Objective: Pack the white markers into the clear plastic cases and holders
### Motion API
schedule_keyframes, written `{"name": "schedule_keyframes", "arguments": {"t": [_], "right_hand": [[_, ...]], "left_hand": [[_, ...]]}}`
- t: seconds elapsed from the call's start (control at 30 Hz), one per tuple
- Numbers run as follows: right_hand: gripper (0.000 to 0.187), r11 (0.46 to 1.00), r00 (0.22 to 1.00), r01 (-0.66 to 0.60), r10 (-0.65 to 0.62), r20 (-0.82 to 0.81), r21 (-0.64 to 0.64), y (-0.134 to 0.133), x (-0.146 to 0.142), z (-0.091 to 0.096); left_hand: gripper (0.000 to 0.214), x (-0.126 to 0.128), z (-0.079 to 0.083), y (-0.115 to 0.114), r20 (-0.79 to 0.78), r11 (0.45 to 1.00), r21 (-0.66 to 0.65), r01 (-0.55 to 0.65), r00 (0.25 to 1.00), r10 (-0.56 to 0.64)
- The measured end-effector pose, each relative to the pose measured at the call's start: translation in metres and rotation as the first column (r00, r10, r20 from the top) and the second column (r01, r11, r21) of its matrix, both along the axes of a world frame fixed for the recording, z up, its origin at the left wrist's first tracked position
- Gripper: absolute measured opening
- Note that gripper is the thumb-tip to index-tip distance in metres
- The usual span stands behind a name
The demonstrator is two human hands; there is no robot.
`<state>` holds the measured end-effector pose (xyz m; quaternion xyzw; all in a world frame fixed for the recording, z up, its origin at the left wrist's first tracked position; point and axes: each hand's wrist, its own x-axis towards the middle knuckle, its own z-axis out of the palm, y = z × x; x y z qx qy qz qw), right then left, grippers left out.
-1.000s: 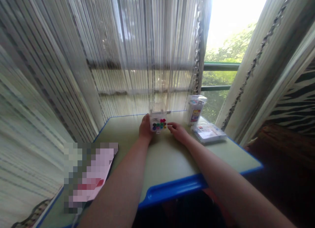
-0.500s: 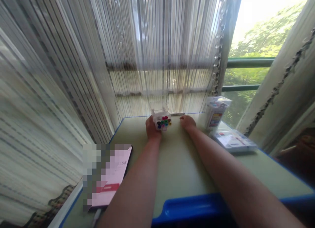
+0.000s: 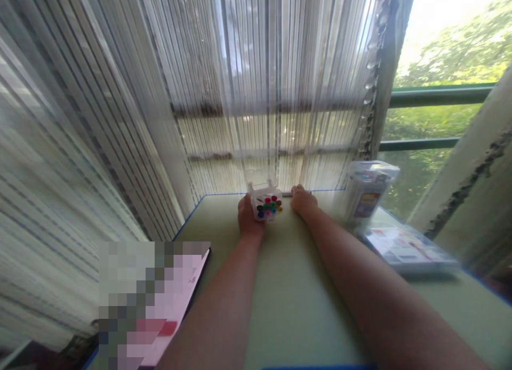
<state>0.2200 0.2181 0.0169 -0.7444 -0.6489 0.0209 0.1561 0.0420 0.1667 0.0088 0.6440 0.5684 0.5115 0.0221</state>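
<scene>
A small clear plastic box of coloured markers [image 3: 267, 203] lies tipped towards me at the far edge of the green table [image 3: 296, 300], its lid flipped up. My left hand [image 3: 248, 218] is wrapped round the box's left side. My right hand [image 3: 303, 200] rests just right of the box at the table's far edge, fingers curled over a thin pen-like thing [image 3: 288, 193] that lies along the edge; whether it grips it is hidden.
A phone with a pink screen [image 3: 160, 316] lies at the near left. A tall clear container with a label [image 3: 368, 196] stands at the far right, with a flat clear case [image 3: 408, 248] in front of it. Sheer striped curtains hang behind the table.
My right hand has moved from beside the marker box back to the table's far edge. The left hand has kept its hold on the box. The view has shifted closer and leftwards.
</scene>
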Motion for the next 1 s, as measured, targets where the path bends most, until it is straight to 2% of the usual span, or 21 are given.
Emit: {"name": "schedule_keyframes", "arguments": {"t": [0.13,0.47,0.53,0.63,0.73,0.9,1.0], "right_hand": [[0.046,0.998,0.999,0.043,-0.042,-0.030,0.042,-0.003,0.011,-0.003],[0.040,0.995,0.997,-0.076,0.074,-0.033,-0.069,-0.002,0.002,0.004],[0.040,0.996,0.998,-0.039,0.035,-0.045,-0.083,-0.004,0.000,0.006],[0.044,0.992,0.992,0.079,-0.088,-0.086,-0.101,-0.008,-0.004,0.012],[0.044,0.985,0.981,0.125,-0.141,-0.130,-0.122,-0.011,-0.010,0.023],[0.042,0.996,0.983,-0.013,-0.004,-0.181,-0.090,-0.016,-0.025,0.055],[0.048,0.998,0.974,-0.046,0.053,-0.220,0.036,-0.031,-0.032,0.079]], "left_hand": [[0.025,-0.002,-0.003,0.002,-0.016,1.000,0.012,-0.022,1.000,0.022],[0.027,-0.003,-0.003,-0.001,-0.012,0.999,0.009,-0.038,0.999,0.038],[0.027,-0.004,-0.004,0.000,0.001,0.999,0.032,-0.036,0.999,0.036],[0.026,-0.005,-0.005,0.001,0.024,0.999,0.043,-0.022,0.999,0.021],[0.024,-0.005,-0.005,0.001,0.031,0.999,0.039,-0.020,0.999,0.019],[0.024,-0.006,-0.005,-0.001,0.038,0.999,0.046,0.000,0.999,-0.001],[0.022,-0.006,-0.004,-0.003,0.039,0.999,0.039,-0.006,0.999,0.005]]}}
